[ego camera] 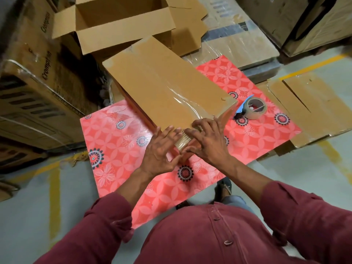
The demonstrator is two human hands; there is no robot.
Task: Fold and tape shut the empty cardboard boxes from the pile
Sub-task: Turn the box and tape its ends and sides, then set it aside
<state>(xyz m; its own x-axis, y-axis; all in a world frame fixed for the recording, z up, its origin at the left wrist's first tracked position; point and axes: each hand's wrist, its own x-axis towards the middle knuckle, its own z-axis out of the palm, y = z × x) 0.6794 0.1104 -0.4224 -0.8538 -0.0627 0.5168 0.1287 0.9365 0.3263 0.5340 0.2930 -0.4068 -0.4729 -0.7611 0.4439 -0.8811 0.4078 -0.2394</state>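
A long brown cardboard box (162, 80) lies closed on a red flowered table (118, 149), with a strip of clear tape (182, 103) running along its top seam toward me. My left hand (162, 149) and my right hand (207, 141) press with spread fingers on the box's near end, where the tape folds over the edge. A tape dispenser with a blue handle (251, 108) lies on the table just right of the box, and neither hand touches it.
An open empty box (122, 21) stands behind the taped one. Flattened cardboard (304, 103) lies to the right of the table. Large printed cartons (32, 82) stack up on the left. More wrapped cartons (238, 40) sit at the back right.
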